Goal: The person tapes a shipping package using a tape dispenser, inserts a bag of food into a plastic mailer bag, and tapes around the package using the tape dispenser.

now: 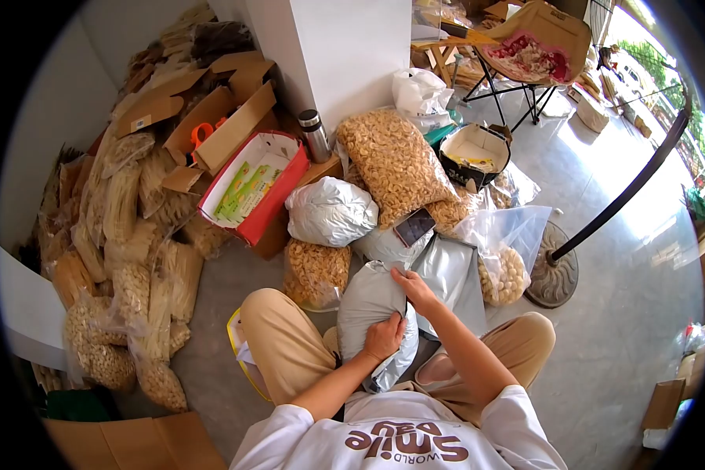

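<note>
A plump silver-grey plastic mailing bag (364, 309) stands between my bent knees. My left hand (385, 337) is closed on its right side, with the fingers curled into the plastic. Higher up, my right hand (417, 288) pinches the bag's upper right edge. Just beyond lies a flatter grey mailing bag (453, 274), and a phone (414, 227) rests on another grey parcel (388, 247). A stuffed silver parcel (331, 211) sits to the upper left, on top of a clear bag of tan dried pieces (317, 270).
A large clear sack of dried pieces (395, 160) leans near the pillar. Left are a red-sided box (254, 188), a steel flask (314, 135) and heaped bags (133, 258). At right, a stand with a round base (552, 270) rises beside a bag of round pieces (505, 276).
</note>
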